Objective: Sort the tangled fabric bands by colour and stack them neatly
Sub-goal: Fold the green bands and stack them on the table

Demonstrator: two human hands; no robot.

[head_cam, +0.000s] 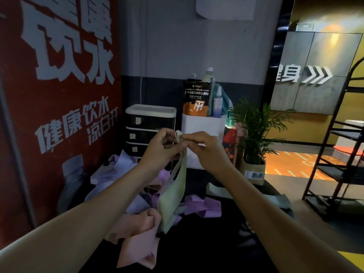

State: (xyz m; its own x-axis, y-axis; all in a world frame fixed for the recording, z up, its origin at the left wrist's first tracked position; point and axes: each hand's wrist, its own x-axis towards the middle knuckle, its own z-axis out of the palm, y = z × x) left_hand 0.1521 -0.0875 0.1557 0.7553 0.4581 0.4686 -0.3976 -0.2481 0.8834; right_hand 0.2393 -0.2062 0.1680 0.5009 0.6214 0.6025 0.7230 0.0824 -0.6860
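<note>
Both hands are raised in front of me and pinch the top end of a pale green fabric band (173, 196). My left hand (159, 148) grips it from the left, my right hand (202, 146) from the right. The band hangs down to the dark table (206, 249). Below it lies a tangle: a pink band (137, 241) nearest me, purple bands (202, 207) to the right, and lavender-white bands (120, 164) at the back left.
A black and white drawer unit (149, 123) and a white box (202, 138) holding a black-orange pouch and bottles stand at the table's back. A potted plant (254, 138) is at right. A metal rack (338, 146) stands far right. A red wall runs along the left.
</note>
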